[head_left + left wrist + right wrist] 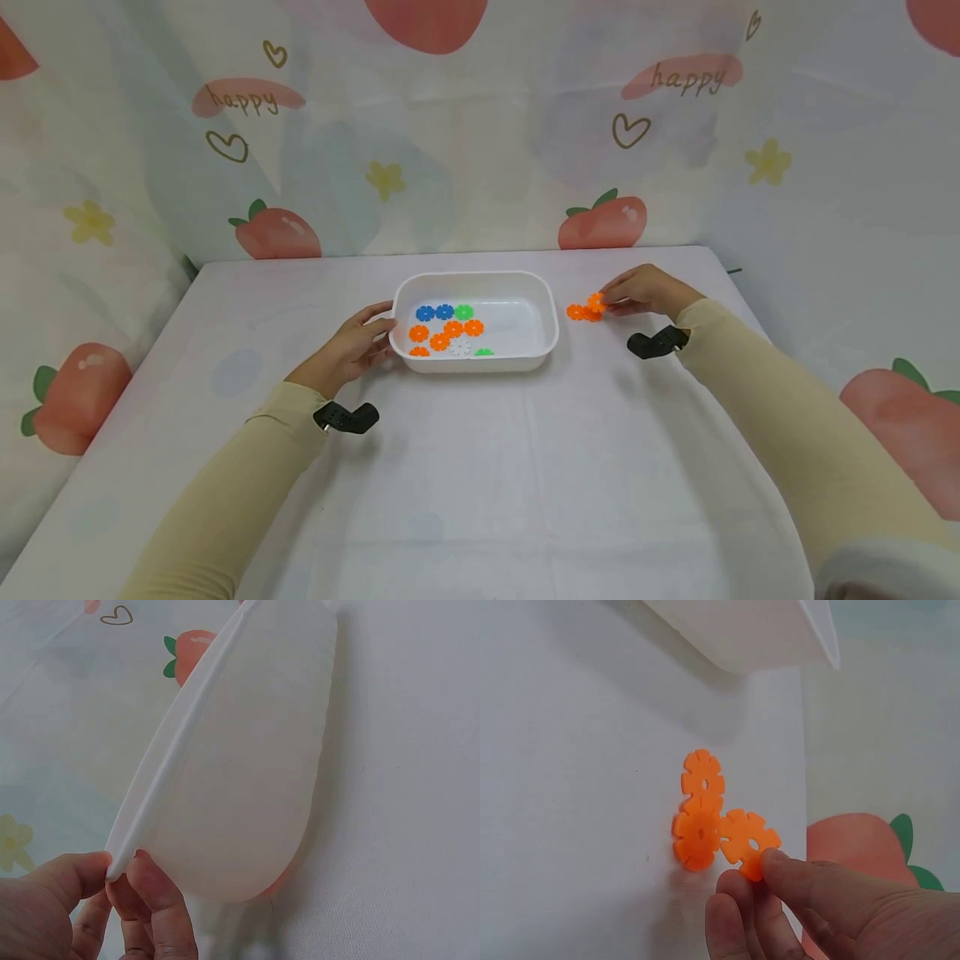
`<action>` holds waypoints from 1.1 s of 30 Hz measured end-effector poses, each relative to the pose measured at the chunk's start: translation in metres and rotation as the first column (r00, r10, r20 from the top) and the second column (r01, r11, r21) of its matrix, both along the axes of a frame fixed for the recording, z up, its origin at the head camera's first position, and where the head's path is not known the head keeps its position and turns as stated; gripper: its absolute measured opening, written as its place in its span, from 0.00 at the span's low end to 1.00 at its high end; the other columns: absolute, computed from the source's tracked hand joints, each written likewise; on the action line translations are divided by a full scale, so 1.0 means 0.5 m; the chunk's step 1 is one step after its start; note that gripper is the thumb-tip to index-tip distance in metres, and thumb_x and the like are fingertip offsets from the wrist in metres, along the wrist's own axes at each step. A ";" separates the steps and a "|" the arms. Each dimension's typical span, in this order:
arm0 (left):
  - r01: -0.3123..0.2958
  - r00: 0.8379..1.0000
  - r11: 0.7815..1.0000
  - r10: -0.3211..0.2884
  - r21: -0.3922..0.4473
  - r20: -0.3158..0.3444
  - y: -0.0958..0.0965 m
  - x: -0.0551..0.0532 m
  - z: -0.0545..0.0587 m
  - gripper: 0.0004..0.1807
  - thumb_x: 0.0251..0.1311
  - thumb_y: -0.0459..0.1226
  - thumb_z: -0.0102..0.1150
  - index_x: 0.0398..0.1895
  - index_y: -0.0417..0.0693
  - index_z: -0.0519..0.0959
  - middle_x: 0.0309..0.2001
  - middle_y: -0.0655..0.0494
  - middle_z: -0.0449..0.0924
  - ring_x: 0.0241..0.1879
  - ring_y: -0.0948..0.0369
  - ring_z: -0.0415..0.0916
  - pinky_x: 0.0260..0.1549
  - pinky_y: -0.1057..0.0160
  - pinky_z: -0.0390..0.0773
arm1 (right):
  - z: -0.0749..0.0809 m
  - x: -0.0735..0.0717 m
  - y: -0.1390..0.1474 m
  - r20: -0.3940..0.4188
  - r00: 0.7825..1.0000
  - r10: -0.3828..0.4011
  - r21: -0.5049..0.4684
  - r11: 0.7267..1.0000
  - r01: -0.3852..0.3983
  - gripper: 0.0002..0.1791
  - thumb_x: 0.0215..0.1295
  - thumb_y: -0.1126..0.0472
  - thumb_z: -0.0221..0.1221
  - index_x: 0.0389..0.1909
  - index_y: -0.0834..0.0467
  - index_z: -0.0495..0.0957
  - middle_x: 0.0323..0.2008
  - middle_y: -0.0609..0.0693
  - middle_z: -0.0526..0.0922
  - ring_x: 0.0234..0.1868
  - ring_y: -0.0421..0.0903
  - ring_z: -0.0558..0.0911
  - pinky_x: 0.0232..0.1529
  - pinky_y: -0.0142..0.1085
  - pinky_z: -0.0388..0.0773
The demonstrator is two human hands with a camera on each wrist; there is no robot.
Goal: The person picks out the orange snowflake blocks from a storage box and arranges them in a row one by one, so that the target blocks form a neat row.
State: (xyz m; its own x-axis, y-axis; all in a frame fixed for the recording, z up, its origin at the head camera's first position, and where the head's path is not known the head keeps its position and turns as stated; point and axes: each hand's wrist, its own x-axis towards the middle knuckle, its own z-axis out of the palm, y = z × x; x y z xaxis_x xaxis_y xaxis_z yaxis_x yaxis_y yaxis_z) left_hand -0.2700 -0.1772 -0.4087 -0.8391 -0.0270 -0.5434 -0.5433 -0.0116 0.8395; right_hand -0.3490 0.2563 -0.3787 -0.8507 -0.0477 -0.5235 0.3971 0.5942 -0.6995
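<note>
A white plastic tub (517,363) stands near the back of the table, with blue, green, orange and white notched snowflake discs inside. My left hand (350,347) pinches the tub's rim (169,761) at its left end, thumb on one side and fingers on the other. Right of the tub, my right hand (647,289) holds an orange snowflake disc (739,831) between thumb and fingers. Its edge meets or overlaps the orange discs (703,778) on the tabletop; whether they interlock I cannot tell. Part of the held disc is hidden by the thumb.
White cloth covers the table (480,483). A printed curtain (480,150) with strawberries, hearts and flowers hangs behind and at the sides. A black strap mount (348,417) is on the left wrist, another black mount (657,342) on the right.
</note>
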 end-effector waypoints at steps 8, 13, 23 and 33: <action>-0.003 1.000 1.000 0.003 -0.013 0.006 -0.001 0.000 -0.001 0.26 0.72 0.42 0.53 0.72 0.67 0.64 0.64 0.52 0.68 0.47 0.58 0.71 0.36 0.72 0.80 | -0.016 0.002 0.004 0.029 1.000 0.004 0.004 1.000 -0.004 0.26 0.70 0.63 0.58 0.65 0.70 0.69 0.55 0.63 0.77 0.44 0.49 0.79 0.59 0.41 0.77; 0.000 1.000 1.000 0.000 -0.006 0.005 -0.002 -0.001 -0.003 0.27 0.72 0.42 0.53 0.72 0.67 0.64 0.65 0.52 0.67 0.47 0.58 0.71 0.36 0.72 0.80 | -0.024 0.000 0.013 0.025 1.000 0.012 0.009 1.000 -0.013 0.26 0.69 0.62 0.59 0.64 0.70 0.70 0.55 0.63 0.79 0.42 0.47 0.80 0.55 0.39 0.79; -0.007 1.000 1.000 0.007 -0.005 0.011 -0.002 -0.003 -0.004 0.26 0.72 0.42 0.53 0.71 0.68 0.64 0.65 0.53 0.67 0.48 0.57 0.71 0.34 0.72 0.80 | -0.029 0.002 0.019 0.040 0.999 -0.019 0.006 1.000 0.018 0.26 0.70 0.62 0.58 0.64 0.70 0.69 0.49 0.60 0.81 0.37 0.45 0.81 0.49 0.34 0.81; -0.013 1.000 1.000 0.013 -0.012 0.010 -0.002 -0.003 -0.005 0.26 0.71 0.42 0.54 0.71 0.68 0.65 0.66 0.53 0.67 0.49 0.57 0.71 0.35 0.72 0.81 | -0.030 0.005 0.022 0.061 0.998 -0.018 0.008 1.000 0.017 0.26 0.70 0.63 0.58 0.65 0.71 0.68 0.58 0.66 0.75 0.41 0.47 0.81 0.54 0.37 0.80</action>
State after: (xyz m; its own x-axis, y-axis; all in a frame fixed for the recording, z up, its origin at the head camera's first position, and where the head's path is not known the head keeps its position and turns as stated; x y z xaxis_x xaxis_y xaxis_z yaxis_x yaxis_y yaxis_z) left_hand -0.2718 -0.1781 -0.4113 -0.8333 -0.0444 -0.5511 -0.5512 -0.0092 0.8343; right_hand -0.3463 0.2674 -0.3935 -0.8177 -0.0290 -0.5748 0.4495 0.5916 -0.6693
